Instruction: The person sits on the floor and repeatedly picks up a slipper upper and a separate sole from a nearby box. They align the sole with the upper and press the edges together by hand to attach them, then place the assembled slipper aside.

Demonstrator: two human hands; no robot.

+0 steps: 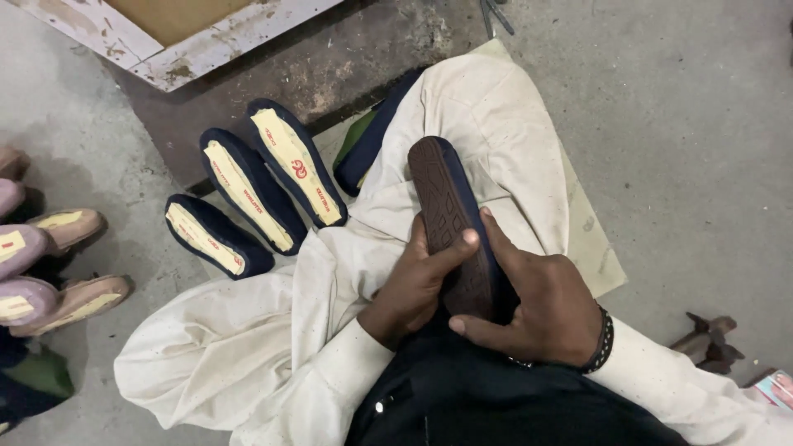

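Brown sole (446,206) with diamond tread, navy-edged — navy slippers (248,194) with yellow insoles, cream trousers (487,116).

Matt brown rubber sole (446,206), patterned; rough grey concrete floor (686,149)

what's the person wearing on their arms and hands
Both hands, the left hand and right hand, are bare, no gloves. Long cream sleeves reach both wrists, loose and creased. A dark beaded bracelet circles the right wrist.
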